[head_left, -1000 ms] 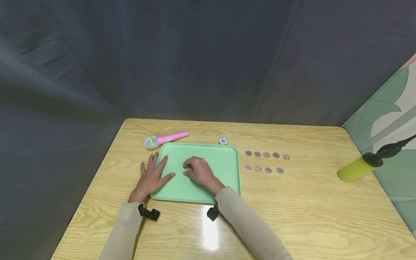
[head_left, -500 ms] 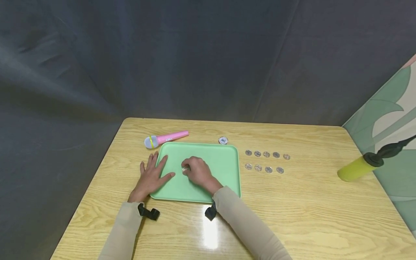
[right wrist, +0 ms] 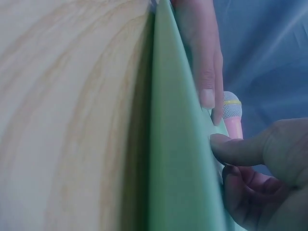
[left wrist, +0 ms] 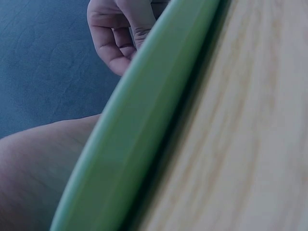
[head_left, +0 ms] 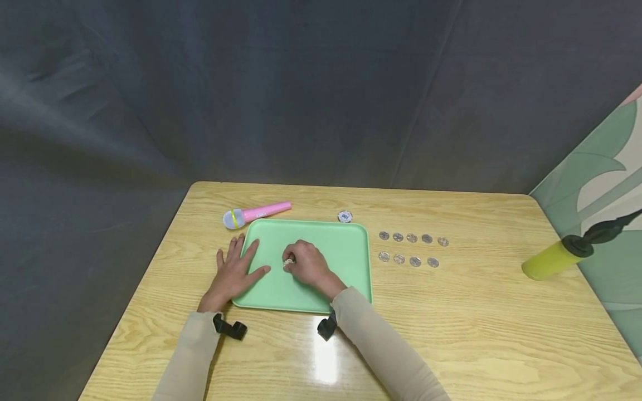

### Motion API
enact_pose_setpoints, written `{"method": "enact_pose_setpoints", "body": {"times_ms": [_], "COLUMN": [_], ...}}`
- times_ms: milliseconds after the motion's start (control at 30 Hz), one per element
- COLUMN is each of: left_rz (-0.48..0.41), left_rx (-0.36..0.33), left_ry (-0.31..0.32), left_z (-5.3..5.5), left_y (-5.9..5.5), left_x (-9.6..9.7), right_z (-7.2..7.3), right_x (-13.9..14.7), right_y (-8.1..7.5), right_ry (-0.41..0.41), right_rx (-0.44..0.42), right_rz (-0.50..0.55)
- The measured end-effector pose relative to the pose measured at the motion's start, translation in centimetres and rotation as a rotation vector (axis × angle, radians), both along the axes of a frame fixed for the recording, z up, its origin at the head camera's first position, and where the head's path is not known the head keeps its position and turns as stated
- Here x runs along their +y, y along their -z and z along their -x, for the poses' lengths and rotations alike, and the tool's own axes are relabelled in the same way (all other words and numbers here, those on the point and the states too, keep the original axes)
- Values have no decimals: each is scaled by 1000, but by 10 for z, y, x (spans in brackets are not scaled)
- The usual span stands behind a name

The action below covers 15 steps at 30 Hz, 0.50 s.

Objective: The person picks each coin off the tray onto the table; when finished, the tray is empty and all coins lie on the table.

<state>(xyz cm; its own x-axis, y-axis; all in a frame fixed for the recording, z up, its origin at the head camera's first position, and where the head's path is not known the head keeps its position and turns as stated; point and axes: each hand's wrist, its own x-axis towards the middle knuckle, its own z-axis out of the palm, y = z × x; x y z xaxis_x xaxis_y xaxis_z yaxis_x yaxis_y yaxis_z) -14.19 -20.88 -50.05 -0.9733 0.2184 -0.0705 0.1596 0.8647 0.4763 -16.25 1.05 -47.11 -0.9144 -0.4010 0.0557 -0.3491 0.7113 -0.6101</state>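
In the head view my right hand (head_left: 308,264) is over the light green tray (head_left: 341,245). Its thumb and index finger pinch a small silvery coin (head_left: 288,262) close to the tray's surface. The right wrist view shows these curled fingers (right wrist: 240,150) behind the blurred tray rim (right wrist: 178,125), which hides part of the grip. My left hand (head_left: 236,275) lies with fingers spread across the tray's left edge, thumb pointing inward, holding nothing.
Two rows of several silvery coins (head_left: 398,259) lie right of the tray. A white-and-dark poker chip (head_left: 344,216) sits behind it, and a pink toy microphone (head_left: 266,211) lies at its back left corner. Far right stands a yellow-green bottle (head_left: 549,260) with a black top.
My right hand shifts slightly left and then back right over the tray, and the coin's visible face changes a little. The left hand stays still.
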Motion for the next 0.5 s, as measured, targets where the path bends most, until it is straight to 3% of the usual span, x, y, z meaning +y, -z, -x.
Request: {"method": "enact_pose_setpoints", "body": {"times_ms": [500], "left_rz": [-11], "left_rx": [-4], "left_ry": [-2], "left_z": [0], "left_y": [1], "left_x": [-1], "right_z": [4], "right_x": [10], "right_y": [-1], "right_ry": [-56], "right_rx": [-18], "right_rz": [123]}}
